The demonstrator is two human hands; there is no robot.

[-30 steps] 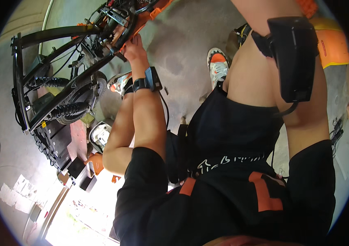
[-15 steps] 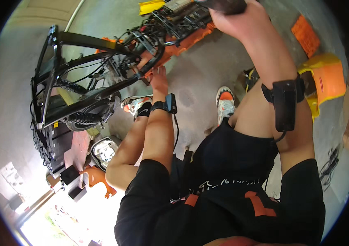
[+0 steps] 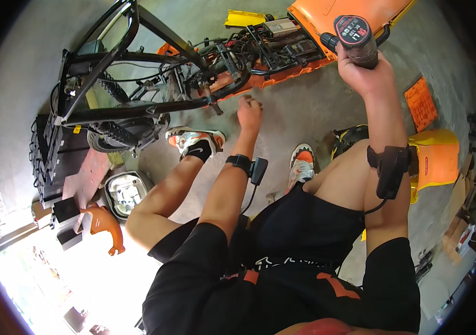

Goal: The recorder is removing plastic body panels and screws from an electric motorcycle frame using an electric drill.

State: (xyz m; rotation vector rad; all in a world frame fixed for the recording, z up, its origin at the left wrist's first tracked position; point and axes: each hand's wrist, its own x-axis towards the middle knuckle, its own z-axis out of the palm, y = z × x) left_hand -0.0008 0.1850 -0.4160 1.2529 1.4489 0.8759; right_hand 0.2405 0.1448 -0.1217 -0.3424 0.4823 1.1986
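Note:
My right hand point(image 3: 365, 77) is closed round a dark cordless drill point(image 3: 356, 43), raised near the orange body panel point(image 3: 350, 14) at the far end of a stripped vehicle. The drill's red-rimmed battery base faces up, and its chuck points left. My left hand point(image 3: 250, 110) hovers just right of the black tube frame point(image 3: 154, 109), apart from it. Its fingers are loosely bent, with nothing visible in them. Closest to that hand is a short brown peg-like part point(image 3: 213, 103) on the frame. Wiring and electrical parts point(image 3: 249, 50) lie exposed along the chassis.
An orange-and-yellow body panel point(image 3: 436, 162) lies to my right, near a flat orange piece point(image 3: 420, 104). A yellow piece point(image 3: 244, 18) lies beyond the chassis. On the left are a wheel point(image 3: 120, 139), a grey tub point(image 3: 127, 194) and a curved orange part point(image 3: 104, 226).
My left hand has come off the frame, moving right with its fingers bending. The view has shifted, bringing the drill in my right hand and the far orange panel more fully into sight.

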